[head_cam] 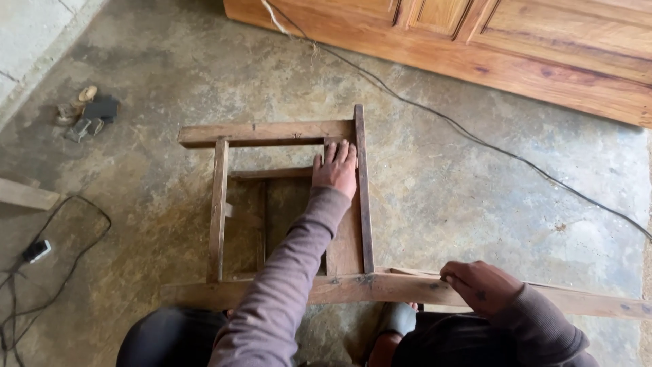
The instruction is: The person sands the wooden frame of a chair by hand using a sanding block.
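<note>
A rough wooden stand frame [219,204] sits on the concrete floor below me. My left hand [335,168] reaches forward and lies flat, fingers together, on a plank [348,238] resting on the frame's right side, close to the far crossbar [265,133]. My right hand [480,284] grips a long wooden board [380,288] that lies across the near end of the frame. My knees show at the bottom edge.
A large varnished panelled door [543,47] lies at the top right. A black cable [475,139] runs across the floor from it. Sandals and a dark object [87,112] lie at the left, with a plug and cords [37,251] lower left.
</note>
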